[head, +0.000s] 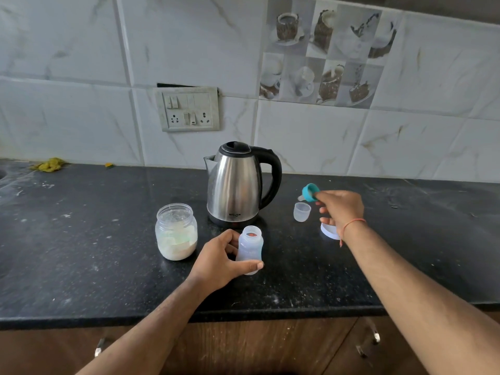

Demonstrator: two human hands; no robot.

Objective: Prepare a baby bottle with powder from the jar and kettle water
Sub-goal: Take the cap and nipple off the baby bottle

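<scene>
An open, translucent baby bottle (250, 246) stands on the black counter (81, 239), and my left hand (220, 262) grips it from the left with thumb and fingers around its body. My right hand (339, 209) pinches the teal nipple ring (309, 192) in the air, right of the steel kettle (238, 185). The uncapped glass jar (176, 231), partly filled with white powder, stands left of the bottle. A clear bottle cap (301, 211) sits upright below the ring. A white lid (328, 230) lies under my right wrist.
The kettle stands at the back middle with its black handle to the right. A switch and socket plate (189, 109) is on the tiled wall. A yellow cloth (50, 165) lies far left by the wall. Cabinet handles (376, 336) show below the counter edge.
</scene>
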